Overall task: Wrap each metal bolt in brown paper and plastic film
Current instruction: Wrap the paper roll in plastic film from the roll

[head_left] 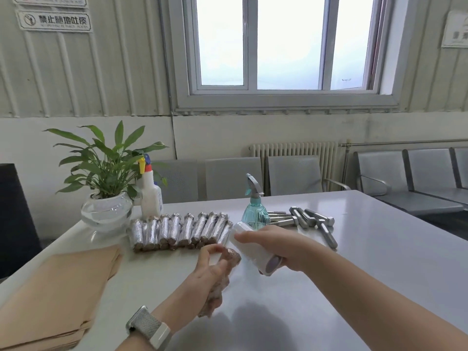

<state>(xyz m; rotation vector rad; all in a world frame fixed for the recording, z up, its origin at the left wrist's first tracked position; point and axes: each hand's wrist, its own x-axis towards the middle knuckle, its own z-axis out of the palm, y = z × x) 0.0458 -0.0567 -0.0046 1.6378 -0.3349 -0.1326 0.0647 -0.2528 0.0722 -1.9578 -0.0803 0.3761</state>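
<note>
My left hand point(207, 272) grips a bolt wrapped in brown paper point(224, 277), with clear film partly round it, held above the white table point(354, 262). My right hand point(276, 245) holds a roll of plastic film point(253, 249) just to the right of it, close to the bolt's upper end. A row of several wrapped bolts point(181, 230) lies behind my hands. Several bare metal bolts point(311, 221) lie in a heap at the right. A stack of brown paper sheets point(58, 295) lies at the near left.
A teal spray bottle point(255, 210) stands by the bare bolts. A white spray bottle point(150, 192) and a potted plant in a glass bowl point(106, 193) stand at the back left. Grey chairs point(293, 176) line the table's far side.
</note>
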